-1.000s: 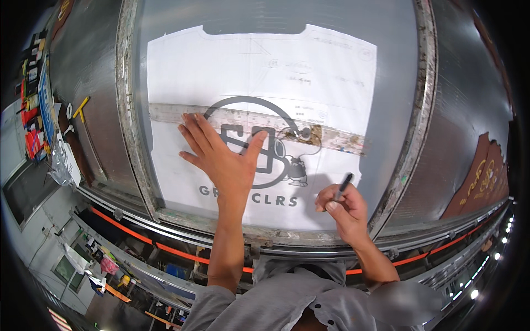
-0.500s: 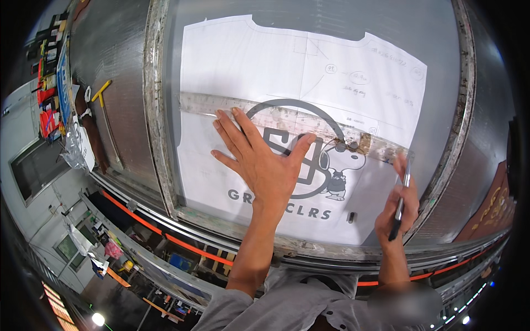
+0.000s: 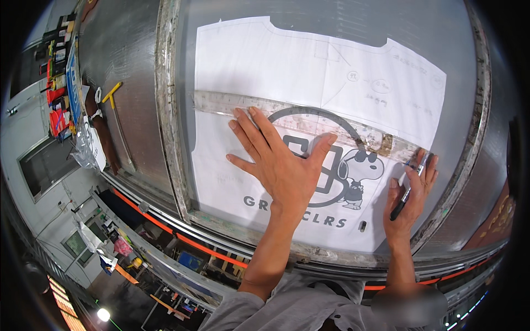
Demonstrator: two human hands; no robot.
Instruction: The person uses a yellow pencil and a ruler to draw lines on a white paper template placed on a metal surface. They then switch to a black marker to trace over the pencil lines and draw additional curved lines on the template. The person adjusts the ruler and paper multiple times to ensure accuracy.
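- the see-through, stained ruler lies across the white paper sheet, slanting down toward our right and crossing the upper part of a dark printed ring.
- what has changed: a second ago our right hand was near the sheet's lower right, apart from the ruler; now its fingertips are at the ruler's right end, spread wider than half a second ago.
- a small black piece lies by itself on the paper's lower right, where the right hand was earlier; we take it for the cap of our pen.
- for the work, we judge this means the ruler is steadied toward both ends and the pen is bared for marking.
- our right grip is closed lightly round the pen, black end toward us, silver end slanting up to the ruler's end; the exact finger contact is too small to tell.
- our left hand holds its earlier pose: palm down, fingers fanned, tips and thumb on the ruler, pressing rather than grasping.
- both forearms come up from the lower edge, the left slanting rightward, the right nearly straight.
- beneath the paper is a grey panel with worn frame bars; beyond, at left, lies a yellow-handled tool.
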